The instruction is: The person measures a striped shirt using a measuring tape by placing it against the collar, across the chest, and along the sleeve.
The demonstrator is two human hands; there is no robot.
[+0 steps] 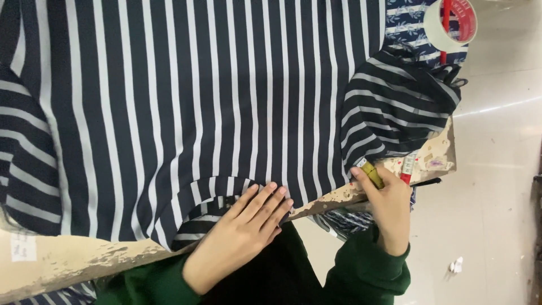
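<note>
While the left hand (243, 226) lies open-fingered on the navy white-striped fabric (186, 96) at the worn wooden bench's (73, 261) near edge, the right hand (387, 195) grips a yellow measuring tape (372, 174) above the pale glossy floor (491, 186).

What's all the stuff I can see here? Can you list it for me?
Striped cloth: one, navy with white stripes, spread over the table.
Table: one, worn pale top, under the cloth.
Tape roll: one, cream with red core, top right.
Patterned fabric: one, blue and white, beneath the roll.
Floor: pale, at right.
Paper scrap: one, white, on the floor.
Yellow tool: one, in the right hand; kind unclear.
Left hand: flat on the cloth's edge.
Right hand: at the table edge, gripping the tool.
Sleeves: two, green.
</note>
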